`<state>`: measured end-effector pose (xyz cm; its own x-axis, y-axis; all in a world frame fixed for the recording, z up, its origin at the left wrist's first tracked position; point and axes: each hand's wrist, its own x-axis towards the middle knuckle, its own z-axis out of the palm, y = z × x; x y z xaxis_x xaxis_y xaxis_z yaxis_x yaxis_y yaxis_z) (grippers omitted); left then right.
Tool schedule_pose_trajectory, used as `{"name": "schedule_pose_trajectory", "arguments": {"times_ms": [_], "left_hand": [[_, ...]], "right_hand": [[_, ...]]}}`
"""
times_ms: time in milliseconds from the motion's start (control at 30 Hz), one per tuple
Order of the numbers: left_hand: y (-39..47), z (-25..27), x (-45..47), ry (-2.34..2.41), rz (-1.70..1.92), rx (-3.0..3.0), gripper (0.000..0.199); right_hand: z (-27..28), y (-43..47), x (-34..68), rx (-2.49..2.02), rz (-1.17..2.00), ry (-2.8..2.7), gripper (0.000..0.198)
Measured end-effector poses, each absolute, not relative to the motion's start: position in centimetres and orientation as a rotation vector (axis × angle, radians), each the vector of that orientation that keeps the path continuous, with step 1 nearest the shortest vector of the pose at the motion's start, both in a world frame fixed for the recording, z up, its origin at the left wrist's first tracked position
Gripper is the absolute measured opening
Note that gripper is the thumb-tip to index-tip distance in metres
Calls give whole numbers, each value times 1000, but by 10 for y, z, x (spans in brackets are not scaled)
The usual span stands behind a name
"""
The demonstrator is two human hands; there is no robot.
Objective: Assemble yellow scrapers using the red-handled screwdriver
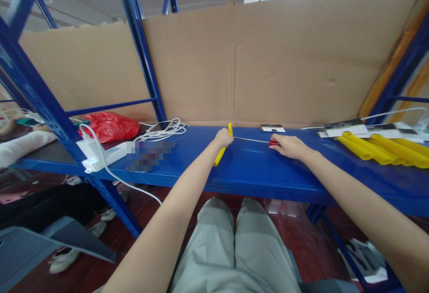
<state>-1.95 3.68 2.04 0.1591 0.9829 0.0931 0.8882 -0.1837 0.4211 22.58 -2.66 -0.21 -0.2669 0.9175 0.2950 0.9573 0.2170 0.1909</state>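
My left hand (224, 138) is closed around a yellow tube-like piece (219, 156), whose two ends stick out above and below the fingers. It is tilted over the blue shelf top. To the right, my right hand (288, 146) grips the red handle of a screwdriver (251, 139). The thin metal shaft points left, and its tip reaches the yellow piece at my left hand; the exact contact is too small to make out. Behind my hands lies a small black-and-white card (272, 128).
Several yellow tubes (357, 145) and black-and-white cards (346, 129) lie at the right. On the left are a white power strip (110, 154), coiled white cable (167, 129) and a red plastic bag (112, 125). Cardboard (284, 60) stands behind; another person's sleeve (27, 146) shows far left.
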Motion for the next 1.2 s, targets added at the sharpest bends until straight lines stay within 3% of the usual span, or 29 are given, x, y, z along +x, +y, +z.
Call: {"name": "schedule_pose_trajectory", "arguments": {"times_ms": [1200], "left_hand": [[37, 18, -19, 1803, 567, 2117, 24]], "right_hand": [[-8, -13, 240, -1711, -180, -2360, 18]]}}
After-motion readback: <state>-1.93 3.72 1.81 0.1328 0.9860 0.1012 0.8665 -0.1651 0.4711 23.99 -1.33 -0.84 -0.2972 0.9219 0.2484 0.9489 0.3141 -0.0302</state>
